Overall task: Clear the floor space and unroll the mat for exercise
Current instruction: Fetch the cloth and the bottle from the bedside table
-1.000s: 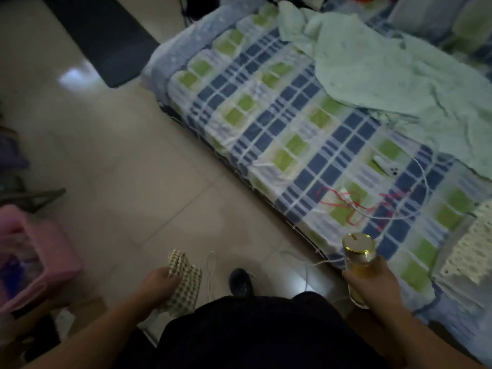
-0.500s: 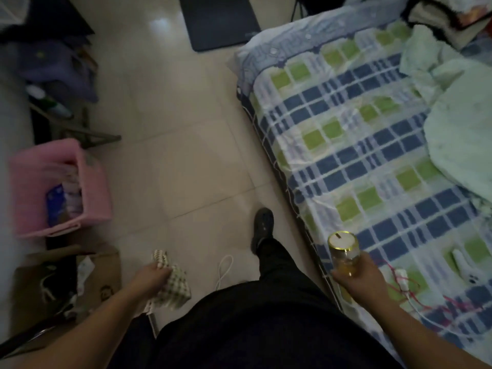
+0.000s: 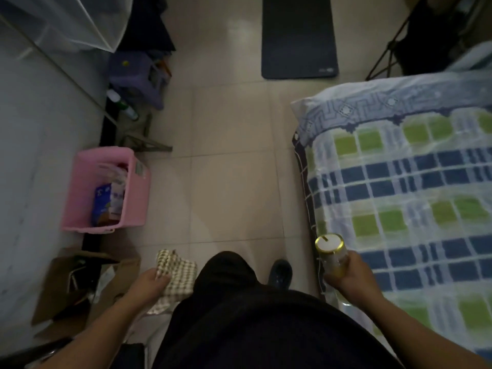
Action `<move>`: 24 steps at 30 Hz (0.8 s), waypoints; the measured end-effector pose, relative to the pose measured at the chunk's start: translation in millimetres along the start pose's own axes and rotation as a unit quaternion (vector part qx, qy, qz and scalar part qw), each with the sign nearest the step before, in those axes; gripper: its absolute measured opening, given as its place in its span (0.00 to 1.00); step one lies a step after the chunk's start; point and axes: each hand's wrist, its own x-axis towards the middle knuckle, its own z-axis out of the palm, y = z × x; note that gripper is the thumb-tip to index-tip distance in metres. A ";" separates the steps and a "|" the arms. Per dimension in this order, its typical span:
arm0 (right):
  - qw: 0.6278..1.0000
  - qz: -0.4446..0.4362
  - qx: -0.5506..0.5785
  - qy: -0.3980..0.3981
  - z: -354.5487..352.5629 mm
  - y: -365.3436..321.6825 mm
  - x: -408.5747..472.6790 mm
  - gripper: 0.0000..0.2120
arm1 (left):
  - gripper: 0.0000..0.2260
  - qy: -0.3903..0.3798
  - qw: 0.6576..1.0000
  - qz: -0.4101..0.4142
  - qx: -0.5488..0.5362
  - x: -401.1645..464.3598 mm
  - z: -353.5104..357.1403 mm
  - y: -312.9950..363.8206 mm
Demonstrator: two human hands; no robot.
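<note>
My left hand (image 3: 149, 284) grips a checked cloth (image 3: 177, 272) low at the left of my dark trousers. In my right hand (image 3: 351, 272) I hold a clear bottle (image 3: 332, 258) with a gold-rimmed lid and yellowish liquid, close to the bed's edge. A dark mat (image 3: 298, 35) lies flat on the tiled floor (image 3: 229, 166) at the far end of the room. One dark shoe (image 3: 280, 270) shows ahead of my legs.
A bed (image 3: 404, 182) with a blue and green checked cover fills the right side. A pink basket (image 3: 106, 190) with items stands at the left wall, a cardboard box (image 3: 80, 286) nearer me, a purple stool (image 3: 138, 73) and bottles farther back. A dark folding frame (image 3: 394, 41) stands behind the bed.
The view has swung left, from the bed to the floor strip; the bed now sits at the right and the dark mat is straight ahead. Both hands keep their holds.
</note>
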 end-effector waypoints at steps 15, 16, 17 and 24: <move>0.998 0.008 0.016 0.064 -39.9 -245.6 163.5 0.21 | 0.12 -0.022 0.998 -0.032 0.059 191.3 -181.2 137.8; 0.998 0.005 0.014 0.068 -41.6 -257.9 169.0 0.20 | 0.09 -0.010 0.998 -0.018 0.051 207.4 -193.4 160.5; 0.997 0.006 0.015 0.071 -43.3 -269.9 173.5 0.19 | 0.08 0.003 0.999 -0.008 0.047 223.4 -205.3 184.2; 0.996 0.040 0.062 0.052 -61.3 -322.0 235.5 0.22 | 0.10 0.016 0.992 0.024 -0.122 303.9 -242.0 351.3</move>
